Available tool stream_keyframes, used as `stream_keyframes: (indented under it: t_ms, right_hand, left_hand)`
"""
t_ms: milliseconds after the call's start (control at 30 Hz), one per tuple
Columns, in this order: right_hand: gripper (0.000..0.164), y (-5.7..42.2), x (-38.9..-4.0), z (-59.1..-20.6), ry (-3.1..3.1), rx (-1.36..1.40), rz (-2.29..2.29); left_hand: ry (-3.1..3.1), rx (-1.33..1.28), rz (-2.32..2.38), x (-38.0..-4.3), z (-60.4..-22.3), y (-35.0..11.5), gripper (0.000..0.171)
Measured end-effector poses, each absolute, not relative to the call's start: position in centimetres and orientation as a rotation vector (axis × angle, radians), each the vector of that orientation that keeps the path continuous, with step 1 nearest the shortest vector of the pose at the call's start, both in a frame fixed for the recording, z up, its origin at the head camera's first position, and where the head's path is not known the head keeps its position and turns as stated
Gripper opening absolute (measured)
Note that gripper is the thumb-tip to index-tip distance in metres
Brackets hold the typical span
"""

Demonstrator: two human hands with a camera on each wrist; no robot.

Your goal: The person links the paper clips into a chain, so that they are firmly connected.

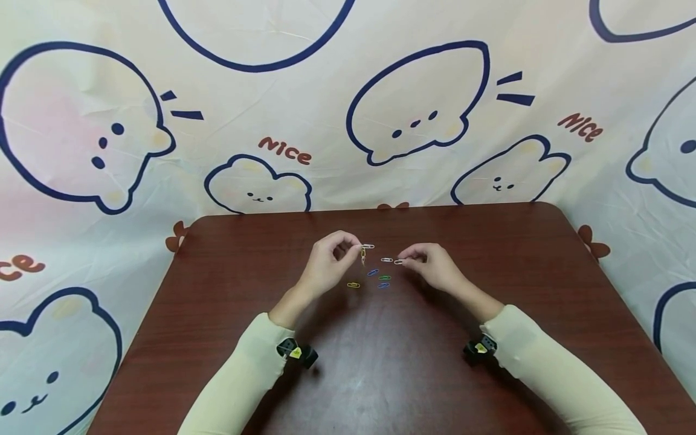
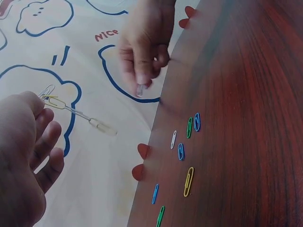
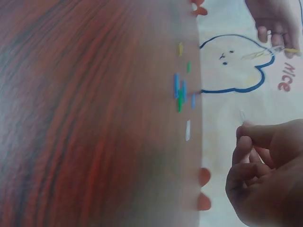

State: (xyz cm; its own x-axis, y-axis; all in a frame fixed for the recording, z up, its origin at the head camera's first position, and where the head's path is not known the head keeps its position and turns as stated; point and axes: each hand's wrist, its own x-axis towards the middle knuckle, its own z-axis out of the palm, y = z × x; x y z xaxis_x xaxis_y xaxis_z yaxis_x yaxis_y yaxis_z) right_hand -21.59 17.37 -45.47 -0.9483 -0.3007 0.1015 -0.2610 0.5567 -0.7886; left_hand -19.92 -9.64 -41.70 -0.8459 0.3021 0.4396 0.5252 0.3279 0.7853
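My left hand (image 1: 328, 263) pinches the top of a paper clip chain (image 2: 57, 102), where white and yellow clips hang linked above the table. Between the thumb and fingertips of my right hand (image 1: 437, 267) is a single white paper clip (image 3: 243, 115), held apart from the chain. On the table below lie a loose white paper clip (image 1: 386, 260), a green paper clip (image 1: 385, 278), a yellow paper clip (image 1: 353, 284) and blue paper clips (image 2: 197, 122). The left wrist view also shows a second green paper clip (image 2: 161, 216) near its bottom edge.
The brown wooden table (image 1: 359, 362) reaches back to a cloth (image 1: 326, 121) printed with cartoon animals, which also hangs at both sides. Each wrist carries a small black camera on a strap. Light sleeves cover both forearms.
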Motion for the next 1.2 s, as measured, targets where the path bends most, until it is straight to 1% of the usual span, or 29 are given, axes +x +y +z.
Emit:
stream_keyframes:
  t_ms: [367,567,800,1200]
  right_hand:
    - [0.007,16.6,-20.3,-42.2,2.582,-0.557,-1.521]
    - [0.009,16.2,-19.9,-40.8,2.509,-0.443,-1.613]
    - [0.014,15.7,-19.8,-40.1,2.392,-0.373,-1.703]
    - [0.019,14.4,-19.6,-39.5,2.262,-0.358,-1.836]
  left_hand:
    - [-2.375,-0.758,-1.536,-19.8,-41.7,-9.5,0.004]
    - [-2.387,-0.756,-1.526,-19.8,-41.7,-9.3,0.003]
    - [-2.383,-0.763,-1.525,-19.9,-41.9,-9.2,0.003]
    - [-2.382,-0.765,-1.51,-19.8,-42.0,-9.0,0.003]
